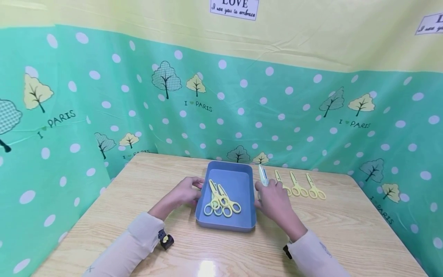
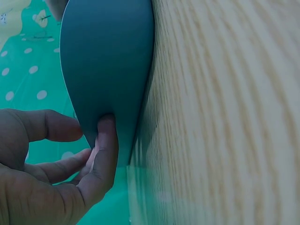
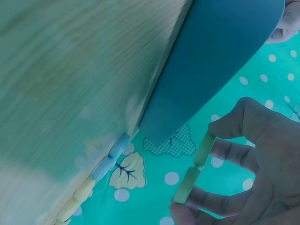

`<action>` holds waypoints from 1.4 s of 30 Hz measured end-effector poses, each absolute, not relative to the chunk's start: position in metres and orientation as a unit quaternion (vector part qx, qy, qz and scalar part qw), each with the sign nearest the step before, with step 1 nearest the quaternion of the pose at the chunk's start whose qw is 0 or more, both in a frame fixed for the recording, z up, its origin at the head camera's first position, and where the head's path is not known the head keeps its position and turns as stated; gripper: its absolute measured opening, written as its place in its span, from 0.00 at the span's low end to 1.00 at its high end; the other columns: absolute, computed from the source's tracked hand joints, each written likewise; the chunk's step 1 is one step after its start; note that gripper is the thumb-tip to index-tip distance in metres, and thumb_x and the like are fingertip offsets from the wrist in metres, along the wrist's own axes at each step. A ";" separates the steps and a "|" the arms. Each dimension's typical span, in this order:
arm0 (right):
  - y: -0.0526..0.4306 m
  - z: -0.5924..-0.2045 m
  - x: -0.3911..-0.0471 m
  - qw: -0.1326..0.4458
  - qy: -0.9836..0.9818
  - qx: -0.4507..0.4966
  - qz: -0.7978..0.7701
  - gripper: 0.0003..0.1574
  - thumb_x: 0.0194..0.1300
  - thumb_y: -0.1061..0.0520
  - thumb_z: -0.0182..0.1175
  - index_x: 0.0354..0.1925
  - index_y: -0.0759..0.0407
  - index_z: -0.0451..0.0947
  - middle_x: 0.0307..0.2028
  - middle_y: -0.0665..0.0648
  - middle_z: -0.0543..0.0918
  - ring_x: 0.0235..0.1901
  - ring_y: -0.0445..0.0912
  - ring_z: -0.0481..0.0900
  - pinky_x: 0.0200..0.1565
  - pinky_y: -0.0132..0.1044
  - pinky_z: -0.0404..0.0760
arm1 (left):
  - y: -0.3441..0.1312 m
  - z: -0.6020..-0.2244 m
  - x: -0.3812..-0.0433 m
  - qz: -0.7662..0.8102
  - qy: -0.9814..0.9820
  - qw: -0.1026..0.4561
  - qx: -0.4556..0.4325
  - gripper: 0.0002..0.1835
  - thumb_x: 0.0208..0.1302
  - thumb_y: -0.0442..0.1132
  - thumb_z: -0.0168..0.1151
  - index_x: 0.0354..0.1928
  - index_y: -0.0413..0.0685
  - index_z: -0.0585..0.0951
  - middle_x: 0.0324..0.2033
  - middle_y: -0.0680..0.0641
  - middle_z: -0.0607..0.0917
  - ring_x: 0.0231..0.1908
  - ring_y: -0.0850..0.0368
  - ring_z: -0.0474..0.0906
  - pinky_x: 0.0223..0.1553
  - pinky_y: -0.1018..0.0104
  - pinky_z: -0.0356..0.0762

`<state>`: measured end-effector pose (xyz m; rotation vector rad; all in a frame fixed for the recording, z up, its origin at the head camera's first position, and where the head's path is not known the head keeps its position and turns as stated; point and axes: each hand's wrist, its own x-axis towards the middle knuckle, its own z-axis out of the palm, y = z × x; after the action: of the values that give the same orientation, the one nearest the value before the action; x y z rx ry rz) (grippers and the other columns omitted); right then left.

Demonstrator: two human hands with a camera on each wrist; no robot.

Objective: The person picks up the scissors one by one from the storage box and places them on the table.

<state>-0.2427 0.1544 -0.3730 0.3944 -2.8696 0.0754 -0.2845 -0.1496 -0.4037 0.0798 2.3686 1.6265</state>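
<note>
A blue-grey tray [image 1: 226, 227] stands on the table with several yellow scissors [image 1: 221, 200] piled inside. My left hand [image 1: 188, 191] holds its left side; in the left wrist view, bent fingers [image 2: 108, 140] touch the outer wall and rim. Right of the tray, my right hand [image 1: 275, 200] pinches scissors by pale yellow-green handles [image 3: 189, 185], seen edge-on between thumb and fingers. A pale blue blade shape [image 1: 263, 175] shows above that hand; I cannot tell whether it belongs to the held pair. A blue object [image 3: 110, 157] lies at the table edge in the right wrist view.
Three more yellow scissors [image 1: 313, 186] lie in a row right of my right hand, the nearest partly covered by it. The wooden table [image 1: 155, 169] ends at the back against a green and yellow curtain [image 1: 207, 96].
</note>
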 end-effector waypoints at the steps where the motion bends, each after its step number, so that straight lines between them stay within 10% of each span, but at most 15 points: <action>1: 0.157 -0.373 -0.241 0.123 -0.983 0.134 0.024 0.19 0.54 0.50 0.72 0.43 0.54 0.79 0.33 0.66 0.76 0.33 0.62 0.74 0.27 0.51 0.78 | -0.150 -0.404 -0.284 0.560 0.817 0.134 0.028 0.34 0.56 0.23 0.60 0.68 0.33 0.72 0.54 0.35 0.77 0.36 0.49 0.83 0.33 0.58 0.88; 42: 0.179 -0.385 -0.216 -0.049 -0.986 0.140 0.082 0.16 0.49 0.61 0.72 0.40 0.55 0.82 0.31 0.55 0.80 0.32 0.53 0.74 0.33 0.49 0.78 | -0.149 -0.401 -0.282 0.558 0.819 0.133 0.034 0.34 0.56 0.23 0.59 0.68 0.32 0.72 0.55 0.33 0.76 0.36 0.46 0.83 0.31 0.57 0.87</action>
<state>-0.2159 0.1790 -0.3849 0.4543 -3.1959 0.2648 -0.2817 -0.1489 -0.4013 0.0996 2.3747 1.6183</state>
